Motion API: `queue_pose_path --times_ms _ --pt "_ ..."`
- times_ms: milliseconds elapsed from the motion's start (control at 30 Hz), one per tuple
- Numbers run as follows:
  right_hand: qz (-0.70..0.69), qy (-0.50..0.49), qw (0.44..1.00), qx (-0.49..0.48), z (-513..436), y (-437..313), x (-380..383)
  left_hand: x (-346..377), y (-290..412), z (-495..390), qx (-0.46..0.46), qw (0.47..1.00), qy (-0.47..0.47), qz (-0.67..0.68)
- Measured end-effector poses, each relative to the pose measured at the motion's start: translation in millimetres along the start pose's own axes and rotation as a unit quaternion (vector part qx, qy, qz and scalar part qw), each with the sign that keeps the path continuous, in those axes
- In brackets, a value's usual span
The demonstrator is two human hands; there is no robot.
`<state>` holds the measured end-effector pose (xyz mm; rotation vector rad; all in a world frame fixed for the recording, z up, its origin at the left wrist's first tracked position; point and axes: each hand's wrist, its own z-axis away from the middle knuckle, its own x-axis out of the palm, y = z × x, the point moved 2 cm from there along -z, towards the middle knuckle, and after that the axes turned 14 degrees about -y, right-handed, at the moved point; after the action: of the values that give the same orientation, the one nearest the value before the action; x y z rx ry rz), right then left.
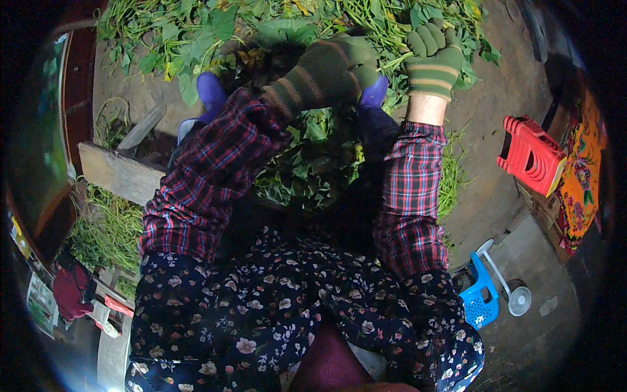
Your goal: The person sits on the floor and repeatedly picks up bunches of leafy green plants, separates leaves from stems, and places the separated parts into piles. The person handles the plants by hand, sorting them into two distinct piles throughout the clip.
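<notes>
Both my hands wear green knit gloves with striped cuffs. My left hand (pixel 345 63) is bent with its fingers curled above a purple boot (pixel 374 92), around the near end of a few pale green stems (pixel 394 62). These stems span the short gap to my right hand (pixel 433 56), which is closed in a fist around their other end. The back of the left hand hides most of its grip. Beyond both hands lies a heap of cut leafy vines (pixel 279 24), some leaves yellowing. More loose leaves (pixel 299 171) lie on the ground between my legs.
A wooden board (pixel 120 171) stands at the left, with a pile of green stems (pixel 108 225) behind it. Stripped stems (pixel 451 181) lie beside my right arm. At the right are a red plastic stool (pixel 533 154), a blue plastic seat with wheels (pixel 480 294) and an orange floral cloth (pixel 583 176).
</notes>
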<state>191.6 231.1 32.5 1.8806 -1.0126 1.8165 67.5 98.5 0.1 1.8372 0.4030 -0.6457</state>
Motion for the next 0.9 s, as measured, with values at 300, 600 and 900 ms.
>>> queue_pose_path --times_ms 300,600,900 --pt "0.077 0.086 0.993 0.024 -1 0 -15 -6 -2 -2 -0.096 0.989 -0.111 0.026" --pt "0.207 0.212 0.951 -0.09 12 -57 -5 -28 4 17 -0.178 0.984 0.028 -0.017" --pt "-0.086 -0.05 0.987 0.122 -6 14 12 -5 -18 -10 -0.105 0.994 0.019 0.017"
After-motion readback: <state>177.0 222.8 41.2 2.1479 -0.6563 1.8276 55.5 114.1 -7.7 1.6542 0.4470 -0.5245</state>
